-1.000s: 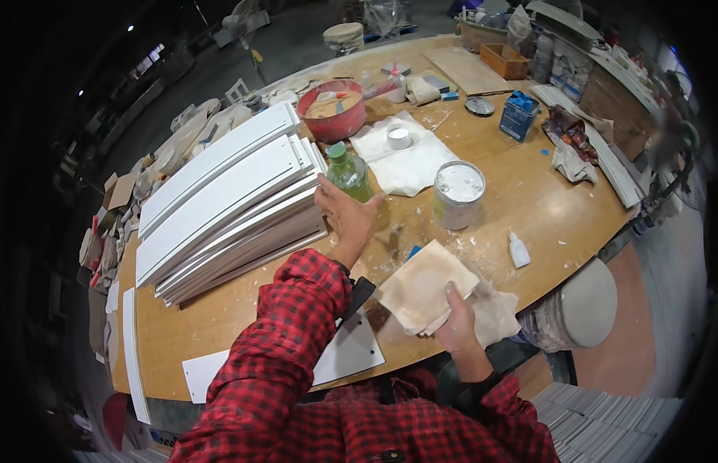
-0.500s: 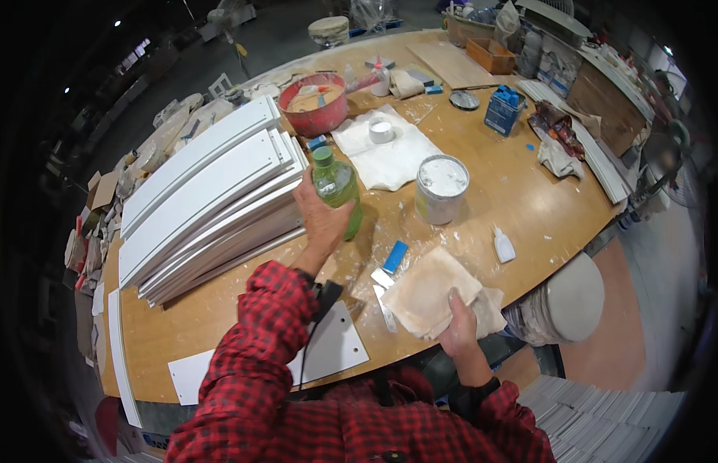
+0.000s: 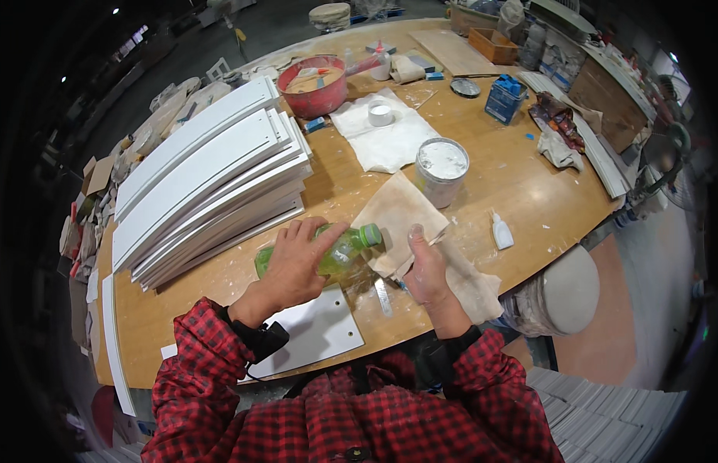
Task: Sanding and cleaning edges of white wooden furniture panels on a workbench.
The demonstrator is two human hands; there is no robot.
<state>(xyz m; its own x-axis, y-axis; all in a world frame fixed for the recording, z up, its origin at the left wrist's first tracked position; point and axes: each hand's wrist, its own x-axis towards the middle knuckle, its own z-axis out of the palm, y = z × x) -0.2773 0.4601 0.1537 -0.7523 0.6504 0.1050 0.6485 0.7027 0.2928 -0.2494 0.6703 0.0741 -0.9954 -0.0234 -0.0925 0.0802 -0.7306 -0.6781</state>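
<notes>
Left hand [image 3: 293, 262] wrapped its fingers [image 3: 316, 235] snug round one green bottle [image 3: 328, 253], tipped sideways, green cap toward the cloth. Right hand [image 3: 426, 266] pinched one stained beige cloth [image 3: 397, 216], thumb up, fingers closed on its edge. Both held just above the table [image 3: 521, 185], beside one white-lidded tin [image 3: 441, 171] and one stack of white panels [image 3: 212, 177].
</notes>
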